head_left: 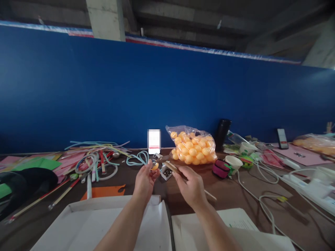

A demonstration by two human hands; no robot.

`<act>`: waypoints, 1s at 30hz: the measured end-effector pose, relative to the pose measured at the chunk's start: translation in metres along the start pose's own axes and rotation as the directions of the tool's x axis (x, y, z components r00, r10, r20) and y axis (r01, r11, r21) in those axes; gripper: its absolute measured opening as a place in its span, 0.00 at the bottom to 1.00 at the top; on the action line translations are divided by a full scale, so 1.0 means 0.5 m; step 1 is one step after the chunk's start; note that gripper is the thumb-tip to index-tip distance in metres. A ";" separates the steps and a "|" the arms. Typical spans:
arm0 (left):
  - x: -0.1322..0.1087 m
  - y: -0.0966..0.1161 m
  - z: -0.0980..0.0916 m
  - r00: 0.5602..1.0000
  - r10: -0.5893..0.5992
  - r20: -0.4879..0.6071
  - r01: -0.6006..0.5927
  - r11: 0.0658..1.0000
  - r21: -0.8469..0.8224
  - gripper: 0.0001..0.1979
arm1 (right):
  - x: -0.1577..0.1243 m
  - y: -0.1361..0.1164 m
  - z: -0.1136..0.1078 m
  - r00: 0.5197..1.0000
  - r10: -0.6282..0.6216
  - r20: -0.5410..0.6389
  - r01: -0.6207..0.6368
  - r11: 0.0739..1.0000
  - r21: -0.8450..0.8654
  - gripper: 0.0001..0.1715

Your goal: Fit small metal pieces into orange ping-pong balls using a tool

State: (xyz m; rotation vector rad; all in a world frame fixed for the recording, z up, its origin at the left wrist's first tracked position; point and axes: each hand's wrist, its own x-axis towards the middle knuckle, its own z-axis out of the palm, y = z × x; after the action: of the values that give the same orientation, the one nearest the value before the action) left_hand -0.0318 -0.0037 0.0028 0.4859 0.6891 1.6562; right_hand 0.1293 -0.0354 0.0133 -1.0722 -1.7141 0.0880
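Firstly, logged by the dial, hands at centre, twelve straight ahead: at twelve, a lit phone [154, 141] upright before a blue partition [104, 94]; at one, a clear bag [192, 150] of orange balls; at two, a black bottle [223, 134]; at three, a magenta pouch [220, 169] beside a white cup [233, 164], with white cables [264, 205] farther out. Noted at ten: looped pale blue tubing [138, 158]; between eight and nine, an orange sheet [104, 191]. Entered as nearest obstruction: a small white box [165, 179] of metal bits, just ahead, between the hands.

Found in left hand [145, 177], fingertips pinched round it: an orange ball [156, 167], shiny metal piece [154, 162] uppermost. Found in right hand [190, 185], fingers closed on it: a brown strip [172, 167], long axis ten to four, free end toward ten.

Recorded as hidden: ball's near side behind fingers, strip's other end inside the grasp. Could not tell of a pale stick [210, 195], past right wrist: gripped or merely lying. Found cut off by the frame: both forearms.
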 end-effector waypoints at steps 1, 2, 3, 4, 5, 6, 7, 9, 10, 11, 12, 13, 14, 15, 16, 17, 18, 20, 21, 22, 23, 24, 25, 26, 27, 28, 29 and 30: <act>0.001 0.000 -0.001 1.000 0.003 0.014 -0.003 1.000 -0.005 0.09 | 0.000 0.001 -0.001 1.000 0.006 -0.029 -0.005 1.000 0.019 0.11; 0.001 -0.001 -0.002 1.000 0.005 0.029 -0.005 1.000 -0.009 0.09 | 0.001 0.002 -0.001 0.998 0.013 -0.055 -0.012 0.999 0.033 0.11; 0.002 -0.001 -0.002 0.999 0.006 0.039 -0.006 1.000 -0.014 0.09 | 0.001 0.002 -0.002 0.997 0.021 -0.072 -0.018 0.999 0.040 0.11; 0.002 -0.001 -0.002 0.999 0.006 0.043 -0.006 1.000 -0.017 0.09 | 0.001 0.003 -0.002 0.996 0.027 -0.079 -0.023 0.999 0.042 0.11; 0.002 0.000 -0.002 0.999 0.005 0.041 -0.004 1.000 -0.019 0.09 | 0.001 0.004 -0.002 0.997 0.029 -0.078 -0.026 0.999 0.041 0.11; 0.002 0.000 -0.002 0.999 0.004 0.037 -0.003 1.000 -0.017 0.09 | 0.001 0.004 -0.003 0.997 0.028 -0.074 -0.025 0.999 0.040 0.11; 0.002 0.001 -0.002 1.000 0.002 0.031 -0.001 1.000 -0.010 0.09 | 0.001 0.003 -0.003 0.997 0.023 -0.068 -0.021 0.999 0.037 0.11; 0.001 0.002 -0.002 1.000 -0.002 0.030 0.002 1.000 0.014 0.11 | 0.000 0.002 -0.003 0.998 0.013 -0.056 -0.012 1.000 0.028 0.11; 0.001 0.003 -0.002 0.999 -0.004 0.033 0.003 1.000 0.031 0.12 | 0.000 0.001 -0.003 0.999 0.011 -0.047 -0.010 1.000 0.019 0.11; 0.000 0.003 -0.002 0.999 -0.003 0.037 0.001 0.999 0.047 0.13 | 0.000 0.000 -0.003 0.999 0.012 -0.032 -0.011 1.000 0.003 0.11; 0.000 0.004 -0.002 0.999 -0.002 0.042 0.000 0.998 0.061 0.14 | 0.000 -0.001 -0.003 1.000 0.014 -0.013 -0.014 1.000 -0.019 0.11; -0.001 0.004 -0.002 0.999 -0.002 0.047 -0.001 0.997 0.074 0.14 | 0.000 -0.002 -0.003 1.000 0.016 0.008 -0.016 0.999 -0.045 0.11; -0.001 0.005 -0.001 0.999 -0.002 0.051 -0.002 0.997 0.082 0.14 | 0.000 -0.002 -0.003 0.999 0.019 0.026 -0.017 0.997 -0.071 0.11; -0.002 0.005 -0.001 0.999 -0.003 0.051 -0.002 0.996 0.087 0.14 | 0.000 -0.002 -0.003 0.999 0.018 0.037 -0.015 0.996 -0.090 0.11; -0.002 0.006 0.000 0.999 -0.003 0.048 -0.001 0.996 0.089 0.14 | 0.000 -0.002 -0.003 0.999 0.016 0.036 -0.012 0.995 -0.096 0.11; -0.003 0.006 0.001 0.999 -0.003 0.043 0.000 0.996 0.088 0.15 | 0.000 -0.002 -0.002 1.000 0.011 0.021 -0.009 0.996 -0.088 0.11; -0.003 0.006 0.001 0.999 -0.002 0.038 -0.001 0.996 0.085 0.15 | 0.000 -0.002 -0.003 1.000 0.006 0.003 -0.006 0.998 -0.069 0.11; -0.003 0.006 0.002 0.999 0.003 0.038 -0.006 0.997 0.078 0.16 | 0.001 -0.001 -0.003 1.000 0.002 -0.022 -0.002 0.999 -0.036 0.12; -0.002 0.005 0.001 0.999 0.004 0.044 -0.008 0.997 0.076 0.16 | 0.001 -0.001 -0.003 1.000 0.003 -0.019 -0.004 0.999 -0.037 0.12; -0.002 0.005 0.001 0.999 0.006 0.052 -0.010 0.997 0.076 0.16 | 0.001 0.000 -0.003 1.000 0.006 -0.004 -0.006 0.999 -0.050 0.12; -0.001 0.004 0.000 0.998 0.007 0.057 -0.012 0.997 0.078 0.17 | 0.001 0.000 -0.003 1.000 0.008 0.014 -0.007 0.998 -0.067 0.11; 0.000 0.003 0.000 0.998 0.010 0.057 -0.015 0.997 0.081 0.17 | 0.000 0.001 -0.002 1.000 0.009 0.028 -0.007 0.997 -0.081 0.11; 0.001 0.003 0.000 0.998 0.015 0.055 -0.020 0.996 0.084 0.18 | 0.000 0.001 -0.002 0.999 0.009 0.033 -0.006 0.996 -0.086 0.11; 0.001 0.002 0.000 0.998 0.022 0.052 -0.027 0.996 0.087 0.18 | 0.000 0.001 -0.001 0.999 0.008 0.032 -0.006 0.997 -0.083 0.11; 0.002 0.002 -0.001 0.998 0.028 0.052 -0.033 0.995 0.090 0.19 | -0.001 0.001 -0.001 1.000 0.007 0.026 -0.005 0.997 -0.075 0.11; 0.002 0.001 -0.001 0.998 0.033 0.057 -0.038 0.995 0.093 0.19 | -0.001 0.002 0.000 1.000 0.006 0.022 -0.005 0.998 -0.069 0.11; 0.002 0.000 -0.001 0.997 0.036 0.067 -0.042 0.995 0.095 0.20 | -0.001 0.002 0.000 1.000 0.008 0.023 -0.006 0.997 -0.071 0.11; 0.003 -0.001 -0.002 0.996 0.038 0.077 -0.045 0.994 0.097 0.20 | -0.001 0.002 0.001 0.999 0.011 0.030 -0.009 0.997 -0.078 0.11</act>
State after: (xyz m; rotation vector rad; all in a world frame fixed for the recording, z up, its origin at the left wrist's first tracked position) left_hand -0.0326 -0.0025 0.0016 0.6341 0.7112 1.6394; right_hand 0.1297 -0.0349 0.0122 -1.1420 -1.7516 0.0441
